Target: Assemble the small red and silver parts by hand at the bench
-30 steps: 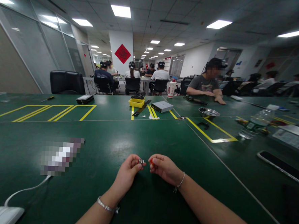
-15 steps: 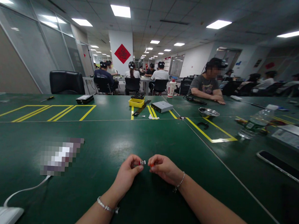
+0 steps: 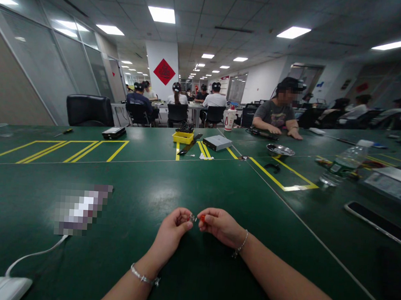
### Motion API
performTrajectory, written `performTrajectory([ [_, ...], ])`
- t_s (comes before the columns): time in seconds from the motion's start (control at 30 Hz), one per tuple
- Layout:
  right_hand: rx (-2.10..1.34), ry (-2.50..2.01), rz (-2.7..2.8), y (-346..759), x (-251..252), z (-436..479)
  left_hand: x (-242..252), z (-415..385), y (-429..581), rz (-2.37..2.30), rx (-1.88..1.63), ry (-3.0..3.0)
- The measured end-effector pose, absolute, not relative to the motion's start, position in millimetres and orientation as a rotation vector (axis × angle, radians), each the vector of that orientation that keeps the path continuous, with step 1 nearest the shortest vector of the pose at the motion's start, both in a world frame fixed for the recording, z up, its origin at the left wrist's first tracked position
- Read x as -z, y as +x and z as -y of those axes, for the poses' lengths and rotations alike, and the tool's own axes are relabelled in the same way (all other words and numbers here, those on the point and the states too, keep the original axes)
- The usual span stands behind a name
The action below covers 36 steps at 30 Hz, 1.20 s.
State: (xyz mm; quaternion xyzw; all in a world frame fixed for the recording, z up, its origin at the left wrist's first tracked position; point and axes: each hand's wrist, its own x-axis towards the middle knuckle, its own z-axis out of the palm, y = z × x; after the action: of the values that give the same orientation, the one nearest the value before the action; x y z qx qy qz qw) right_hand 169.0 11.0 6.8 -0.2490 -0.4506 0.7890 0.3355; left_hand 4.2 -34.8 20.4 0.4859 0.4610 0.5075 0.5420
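Observation:
My left hand pinches a small red piece with a silver metal end between thumb and fingers. Facing it, my right hand has thumb and fingers closed on a small orange piece. The two pieces are close together over the green table, with a narrow gap between my fingertips. Their exact kind is too small to tell, and the fingers cover part of each.
A phone on a white cable lies to the left. Another phone, a plastic bottle and a metal bowl are on the right. Farther back are a yellow tray and a grey box. A person sits across.
The metal end in my left hand has turned and shows less; more of the orange piece shows in my right. Across the table, the person's hands have moved apart.

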Motion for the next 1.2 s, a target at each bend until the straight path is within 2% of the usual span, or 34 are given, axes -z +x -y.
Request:
performTrajectory([
  [1.2,-2.089,-0.673,1.163,169.4,-12.4,-10.3,-17.2,34.2,-0.3,-1.166,-1.19,1.311],
])
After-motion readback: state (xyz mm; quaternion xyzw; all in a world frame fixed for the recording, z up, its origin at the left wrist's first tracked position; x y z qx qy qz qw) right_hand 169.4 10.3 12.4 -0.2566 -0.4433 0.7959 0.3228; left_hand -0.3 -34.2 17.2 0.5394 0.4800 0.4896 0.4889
